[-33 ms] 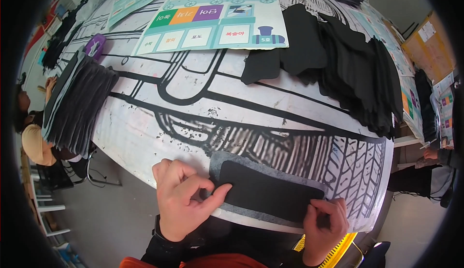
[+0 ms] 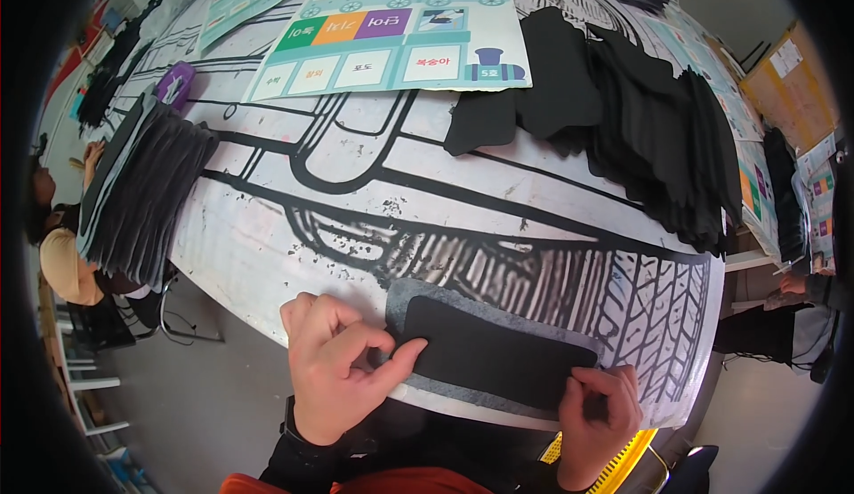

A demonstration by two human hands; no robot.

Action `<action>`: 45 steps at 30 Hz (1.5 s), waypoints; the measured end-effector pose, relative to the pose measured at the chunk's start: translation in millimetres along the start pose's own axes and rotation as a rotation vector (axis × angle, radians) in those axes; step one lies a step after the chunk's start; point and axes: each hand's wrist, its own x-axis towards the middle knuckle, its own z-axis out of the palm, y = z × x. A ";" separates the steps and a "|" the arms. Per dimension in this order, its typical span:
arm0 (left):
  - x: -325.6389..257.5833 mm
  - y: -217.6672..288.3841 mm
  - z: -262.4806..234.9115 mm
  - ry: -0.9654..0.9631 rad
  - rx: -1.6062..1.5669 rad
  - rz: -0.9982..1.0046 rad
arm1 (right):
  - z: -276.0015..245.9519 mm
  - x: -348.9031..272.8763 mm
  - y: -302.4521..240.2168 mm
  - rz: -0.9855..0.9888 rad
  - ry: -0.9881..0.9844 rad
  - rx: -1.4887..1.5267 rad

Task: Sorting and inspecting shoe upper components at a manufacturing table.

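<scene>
A flat black piece, long with rounded corners, lies over a slightly larger grey felt-like piece at the table's near edge. The grey shows as a border around most of the black. At the left end, my left hand has its thumb and forefinger closed on the edge, the thumb resting on the black piece. My right hand pinches the black piece's right end near its corner, its other fingers curled. Whether the left fingers also grip the grey layer is hidden.
Dark pieces stand stacked at left, beside a purple object. Overlapping black pieces lie at right. Printed sheets cover the table further back. A yellow basket is below my right hand. Other people sit at both sides.
</scene>
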 end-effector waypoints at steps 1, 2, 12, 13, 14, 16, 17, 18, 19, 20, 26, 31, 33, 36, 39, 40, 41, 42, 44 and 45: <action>0.1 0.0 -0.1 -0.001 0.001 0.001 | 0.1 0.1 0.0 -0.004 0.000 0.001; 0.2 0.1 0.0 -0.001 0.002 0.002 | 0.1 0.1 0.1 -0.007 0.000 0.002; 2.1 0.9 0.1 -0.005 0.006 0.006 | 0.1 0.4 0.9 -0.005 -0.011 -0.004; 3.4 1.5 0.0 -0.002 0.008 0.008 | -0.6 0.6 1.1 -0.002 -0.012 -0.015; 3.7 1.9 -0.3 0.002 0.010 0.010 | -1.3 0.3 1.0 0.000 -0.013 -0.026; 3.8 2.0 -0.1 -0.001 0.009 0.008 | -0.4 -0.1 0.8 0.012 -0.011 -0.014; 3.5 2.1 -0.1 0.000 0.006 0.006 | -0.3 -0.3 0.8 0.021 -0.006 -0.001; 3.0 1.6 -0.2 -0.002 0.008 0.006 | 0.0 -0.4 0.8 0.022 -0.008 0.000; 2.6 1.0 -0.2 -0.002 0.008 0.004 | 0.2 -0.4 0.8 0.019 -0.010 0.000; 2.2 0.7 -0.2 -0.001 0.009 0.003 | 0.3 -0.3 0.7 0.015 -0.012 0.000; 1.8 -1.6 1.1 -0.002 -0.002 0.008 | -0.1 0.5 0.1 0.010 -0.021 0.000; 1.6 -1.0 -0.9 0.007 -0.007 -0.005 | 0.6 0.3 -0.8 0.010 -0.034 0.002; 1.6 -1.4 -1.2 0.020 -0.006 -0.015 | 2.1 0.2 -1.5 0.018 -0.032 0.022; 1.7 -0.1 2.1 0.013 -0.046 -0.003 | -2.9 -1.0 4.4 -0.033 -0.019 -0.024; 0.7 -2.2 -0.8 -0.001 -0.031 0.017 | -3.6 -1.6 4.1 -0.027 -0.040 -0.030; -1.0 -2.7 -1.4 0.002 -0.031 0.014 | -3.0 -2.7 4.5 -0.031 -0.040 -0.026; -1.9 -2.9 -1.9 0.006 -0.029 0.014 | -2.1 -4.0 4.8 -0.025 -0.041 -0.025; -1.8 -2.6 -2.8 0.005 -0.027 0.017 | -1.8 -3.2 3.2 -0.018 -0.039 -0.028; -1.2 -2.8 -2.9 0.005 -0.027 0.022 | -6.7 4.0 -0.3 -0.040 -0.054 -0.018; -1.0 -2.7 -2.6 0.005 -0.031 0.022 | -8.2 7.0 -1.3 -0.060 -0.074 -0.007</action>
